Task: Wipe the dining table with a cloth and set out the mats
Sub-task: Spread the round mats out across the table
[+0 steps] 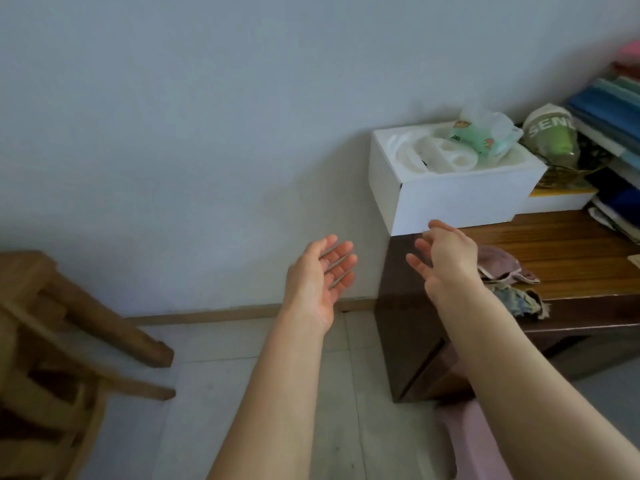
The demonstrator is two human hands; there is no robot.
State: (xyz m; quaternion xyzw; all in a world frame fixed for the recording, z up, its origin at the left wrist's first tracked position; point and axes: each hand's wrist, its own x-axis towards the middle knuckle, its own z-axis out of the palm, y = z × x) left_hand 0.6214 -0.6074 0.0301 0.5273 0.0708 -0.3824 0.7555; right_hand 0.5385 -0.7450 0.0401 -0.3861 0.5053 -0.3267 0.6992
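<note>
Above the floor at six o'clock, both bare hands reached forward empty, fingers spread apart. Left hand (320, 278) hung palm-up beside the table (568, 244); right hand (446, 259) hovered over its near corner. A crumpled cloth (502, 268) lay on the table at three o'clock of the right fingers (420, 249), just beside the wrist, untouched. A white box (457, 199) stood at twelve o'clock of that hand.

A plain pale wall (173, 116) is filling the upper frame, meeting a tiled floor (214, 393) below; a wooden chair (52, 341) is standing at lower left.
</note>
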